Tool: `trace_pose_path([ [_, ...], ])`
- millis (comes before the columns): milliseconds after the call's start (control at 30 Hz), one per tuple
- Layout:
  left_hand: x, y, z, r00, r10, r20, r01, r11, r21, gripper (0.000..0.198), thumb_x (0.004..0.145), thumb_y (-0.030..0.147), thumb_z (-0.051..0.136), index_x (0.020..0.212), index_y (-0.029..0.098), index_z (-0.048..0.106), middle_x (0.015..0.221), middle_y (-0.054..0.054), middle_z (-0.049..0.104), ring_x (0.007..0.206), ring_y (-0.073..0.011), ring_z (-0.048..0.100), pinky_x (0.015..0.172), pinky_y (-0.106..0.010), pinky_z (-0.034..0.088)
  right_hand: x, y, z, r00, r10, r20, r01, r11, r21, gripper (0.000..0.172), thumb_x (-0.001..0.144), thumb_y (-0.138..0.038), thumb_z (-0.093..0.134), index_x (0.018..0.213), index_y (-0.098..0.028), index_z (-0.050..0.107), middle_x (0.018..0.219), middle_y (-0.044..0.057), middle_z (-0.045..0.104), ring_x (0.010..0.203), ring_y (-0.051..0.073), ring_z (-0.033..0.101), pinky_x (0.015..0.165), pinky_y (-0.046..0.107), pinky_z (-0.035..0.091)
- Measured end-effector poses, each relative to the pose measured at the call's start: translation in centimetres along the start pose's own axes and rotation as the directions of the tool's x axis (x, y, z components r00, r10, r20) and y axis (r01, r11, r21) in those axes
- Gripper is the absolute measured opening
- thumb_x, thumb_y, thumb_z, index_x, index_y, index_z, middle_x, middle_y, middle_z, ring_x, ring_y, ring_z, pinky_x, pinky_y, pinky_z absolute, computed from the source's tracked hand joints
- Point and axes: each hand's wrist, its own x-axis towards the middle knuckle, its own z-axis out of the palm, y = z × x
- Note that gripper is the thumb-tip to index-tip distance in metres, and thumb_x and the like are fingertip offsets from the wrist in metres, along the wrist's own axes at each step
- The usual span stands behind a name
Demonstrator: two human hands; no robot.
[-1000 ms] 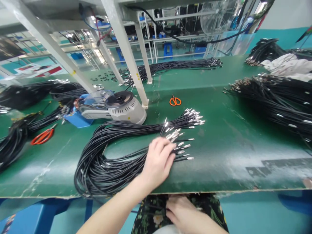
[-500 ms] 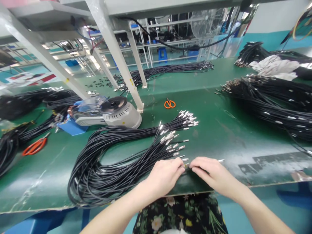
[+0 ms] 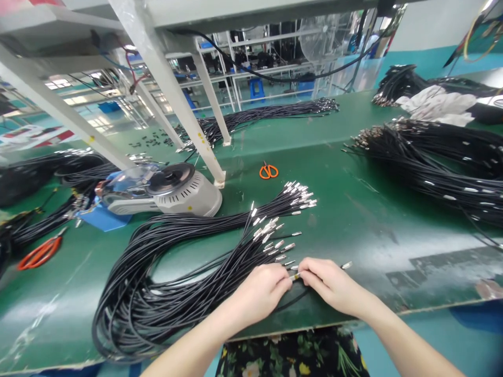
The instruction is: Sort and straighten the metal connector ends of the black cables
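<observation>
- Lower centre of the frame: the left hand (image 3: 267, 287) and right hand (image 3: 332, 287) are near each other, fingers of both pinched on a slim cable piece (image 3: 295, 276), its yellow mark showing between them.
- Just beyond the right hand, a silver tip (image 3: 346, 265) pokes out.
- Lower left to centre: a curved black cable bundle (image 3: 168, 298) lies on the green worktop (image 3: 338, 214).
- Centre, upper half: orange-handled scissors (image 3: 268, 171), right of a grey machine (image 3: 192, 199).

TEXT: none readable | white bands (image 3: 450, 198) on right-hand cables (image 3: 408, 167): too small to tell if printed
</observation>
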Motion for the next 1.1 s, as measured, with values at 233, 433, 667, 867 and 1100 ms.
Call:
trace_pose_path([
  [233,0.5,0.0,0.9,1.0,-0.026,-0.002,0.026,0.991,0.129,0.027,0.089,0.023,0.033,0.068,0.018,0.05,0.069,0.001,0.057,0.062,-0.0122,0.051,0.059,-0.022,0.035,0.2,0.3,0.4,1.0,0.001,0.005,-0.001,0.999,-0.033,0.019,0.091,-0.019,0.033,0.079,-0.018,0.048,0.073,0.001,0.054,0.066,0.013,0.049,0.061,0.022,0.036],
  [433,0.6,-0.1,2.2,0.999,-0.025,-0.032,0.029,0.991,0.13,0.029,0.09,0.024,0.029,0.071,0.018,0.049,0.073,0.0,0.057,0.067,-0.0133,0.053,0.064,-0.023,0.038,0.3,0.6,0.5,1.0,-0.006,0.002,0.007,0.999,-0.038,0.019,0.09,-0.018,0.035,0.075,-0.018,0.047,0.07,0.001,0.053,0.064,0.013,0.047,0.059,0.022,0.034],
  [667,0.6,0.0,2.8,0.997,-0.001,-0.074,0.009,0.994,0.107,0.029,0.09,0.022,0.028,0.07,0.017,0.048,0.072,-0.001,0.056,0.065,-0.0128,0.05,0.061,-0.023,0.037,0.0,0.9,0.7,0.999,-0.042,-0.007,0.042,0.999,-0.025,0.019,0.09,-0.018,0.035,0.075,-0.018,0.048,0.069,0.001,0.052,0.064,0.013,0.047,0.059,0.023,0.033],
  [867,0.8,0.2,2.8,0.992,0.036,-0.121,-0.026,0.996,0.087,0.029,0.09,0.02,0.029,0.068,0.017,0.049,0.07,-0.001,0.056,0.063,-0.0128,0.05,0.059,-0.023,0.036,0.1,0.9,1.1,0.998,-0.04,-0.048,0.038,0.999,-0.034,0.019,0.089,-0.018,0.036,0.077,-0.018,0.05,0.07,0.001,0.054,0.064,0.013,0.049,0.06,0.023,0.035],
  [1100,0.4,0.3,-0.6,0.957,0.054,-0.286,-0.047,0.998,0.031,0.028,0.09,0.026,0.035,0.069,0.017,0.051,0.068,0.0,0.053,0.063,-0.0117,0.049,0.059,-0.022,0.036,-1.5,0.8,-1.8,0.979,-0.009,-0.204,0.012,1.0,0.015,0.018,0.091,-0.02,0.036,0.098,-0.019,0.052,0.092,0.004,0.059,0.084,0.014,0.053,0.076,0.024,0.041],
])
